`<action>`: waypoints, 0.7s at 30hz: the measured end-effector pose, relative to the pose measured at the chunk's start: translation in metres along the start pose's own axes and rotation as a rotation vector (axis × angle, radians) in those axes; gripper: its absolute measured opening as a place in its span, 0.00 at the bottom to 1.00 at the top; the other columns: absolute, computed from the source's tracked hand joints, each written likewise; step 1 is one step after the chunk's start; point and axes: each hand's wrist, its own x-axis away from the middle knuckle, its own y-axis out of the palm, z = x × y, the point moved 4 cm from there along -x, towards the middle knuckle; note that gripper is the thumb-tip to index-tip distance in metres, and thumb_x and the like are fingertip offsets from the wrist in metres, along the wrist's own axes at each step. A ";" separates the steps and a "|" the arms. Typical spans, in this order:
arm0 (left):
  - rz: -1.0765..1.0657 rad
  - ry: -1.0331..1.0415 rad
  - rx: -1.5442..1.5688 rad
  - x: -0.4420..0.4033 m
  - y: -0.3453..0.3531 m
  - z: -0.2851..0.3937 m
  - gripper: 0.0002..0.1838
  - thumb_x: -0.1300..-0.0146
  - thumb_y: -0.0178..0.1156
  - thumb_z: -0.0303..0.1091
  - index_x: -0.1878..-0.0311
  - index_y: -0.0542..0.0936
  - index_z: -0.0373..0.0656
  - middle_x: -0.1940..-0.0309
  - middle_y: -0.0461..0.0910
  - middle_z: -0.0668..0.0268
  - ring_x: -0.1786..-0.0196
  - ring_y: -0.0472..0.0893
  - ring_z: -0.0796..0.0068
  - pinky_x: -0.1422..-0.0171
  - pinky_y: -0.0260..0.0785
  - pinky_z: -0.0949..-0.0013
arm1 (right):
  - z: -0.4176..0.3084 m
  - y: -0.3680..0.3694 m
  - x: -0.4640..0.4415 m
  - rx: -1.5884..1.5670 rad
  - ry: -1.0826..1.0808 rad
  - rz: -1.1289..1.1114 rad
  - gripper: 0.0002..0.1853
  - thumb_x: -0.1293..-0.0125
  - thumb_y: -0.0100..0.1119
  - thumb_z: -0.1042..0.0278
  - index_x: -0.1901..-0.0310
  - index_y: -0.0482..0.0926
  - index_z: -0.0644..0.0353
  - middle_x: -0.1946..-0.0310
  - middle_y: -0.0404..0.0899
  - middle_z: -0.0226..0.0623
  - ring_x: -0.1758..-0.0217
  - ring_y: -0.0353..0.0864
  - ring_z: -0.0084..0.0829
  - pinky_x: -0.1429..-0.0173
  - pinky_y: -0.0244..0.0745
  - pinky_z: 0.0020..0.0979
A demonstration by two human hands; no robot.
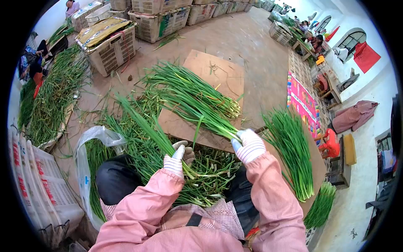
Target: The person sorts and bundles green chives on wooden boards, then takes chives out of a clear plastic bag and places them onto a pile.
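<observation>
My left hand (178, 158), in a pale striped glove, is closed round a small bunch of long green chives (147, 128) whose leaves point up and to the left. My right hand (250, 147), gloved the same way, grips the pale stem ends of some chives (221, 125) at the board's near edge. Those leaves stretch back beside a larger heap of chives (189, 86) on the brown board (232, 75). To the right of my right hand lies a neat bundle of chives (291, 151). Loose chives and trimmings (210, 170) cover the space between my knees, below both hands.
An open plastic bag (84, 155) with greens stands by my left knee. White crates (46, 180) are at the left edge. A covered crate (111, 50) and a long pile of greens (54, 92) lie beyond. Other people sit at the far left and far right.
</observation>
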 end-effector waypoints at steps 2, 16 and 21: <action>0.022 -0.017 -0.018 0.005 -0.001 0.000 0.16 0.37 0.57 0.36 0.48 0.73 0.41 0.66 0.79 0.62 0.65 0.80 0.69 0.62 0.77 0.68 | 0.023 0.048 -0.007 -0.441 -0.003 -0.205 0.14 0.38 0.54 0.56 0.60 0.78 0.57 0.70 0.81 0.38 0.72 0.79 0.39 0.62 0.75 0.35; 0.021 -0.243 -0.268 0.010 0.022 -0.044 0.21 0.37 0.57 0.41 0.44 0.70 0.40 0.58 0.78 0.56 0.58 0.79 0.62 0.55 0.76 0.60 | -0.005 0.093 0.020 -0.658 0.075 -0.315 0.20 0.37 0.54 0.50 0.58 0.78 0.60 0.72 0.80 0.40 0.71 0.78 0.35 0.63 0.72 0.34; 0.004 -0.159 -0.529 -0.011 0.036 -0.048 0.19 0.41 0.62 0.41 0.52 0.74 0.39 0.67 0.79 0.64 0.65 0.79 0.66 0.63 0.74 0.64 | -0.043 0.071 0.042 -0.202 -0.140 -0.150 0.17 0.39 0.49 0.52 0.61 0.76 0.59 0.68 0.79 0.47 0.63 0.79 0.48 0.58 0.74 0.44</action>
